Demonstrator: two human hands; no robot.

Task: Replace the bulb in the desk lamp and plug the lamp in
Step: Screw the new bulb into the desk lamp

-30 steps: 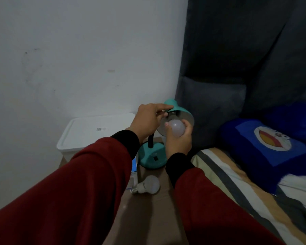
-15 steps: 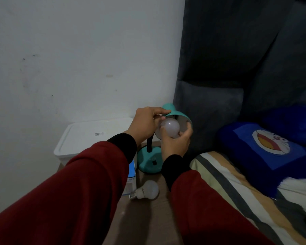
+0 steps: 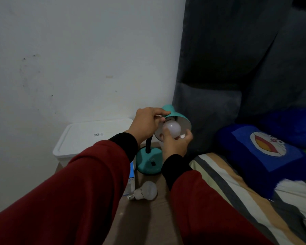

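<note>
A teal desk lamp [image 3: 149,162] stands on a small brown table, its shade [image 3: 175,114] tilted toward me. My left hand [image 3: 146,125] grips the top edge of the shade. My right hand [image 3: 175,144] holds a white bulb [image 3: 172,128] from below, with the bulb inside the mouth of the shade. The bulb's screw base is hidden in the shade. A second white bulb [image 3: 145,191] lies on its side on the table in front of the lamp's base. No cord or plug is visible.
A white lidded plastic bin [image 3: 88,138] stands left of the lamp against the wall. A white and blue box [image 3: 131,179] lies by the lamp's base. To the right are a striped bed [image 3: 237,195], a blue cartoon pillow [image 3: 265,152] and a dark headboard [image 3: 219,68].
My right hand has raised the bulb from in front of the shade up into its mouth. My left hand has stayed on the shade.
</note>
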